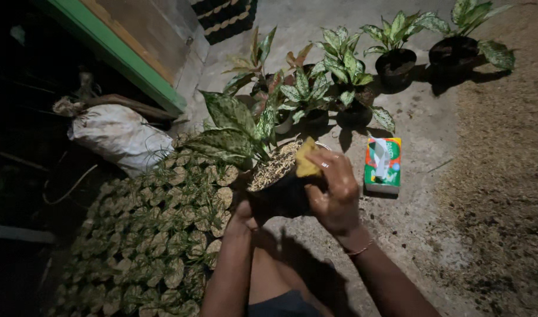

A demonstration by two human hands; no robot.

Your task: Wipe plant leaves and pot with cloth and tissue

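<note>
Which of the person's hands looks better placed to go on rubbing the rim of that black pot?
The right hand, probably: it already presses the yellow sponge against the rim of the black pot. The left hand sits under the pot, propping it at a tilt, so it seems busy.

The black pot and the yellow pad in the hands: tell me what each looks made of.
Black pot: probably thin plastic, dull dark finish; the dim light leaves this open. Yellow pad: looks like sponge or foam, matte, soft-edged, pressed against the pot's rim by the right hand. The left hand supports the pot below.
</note>
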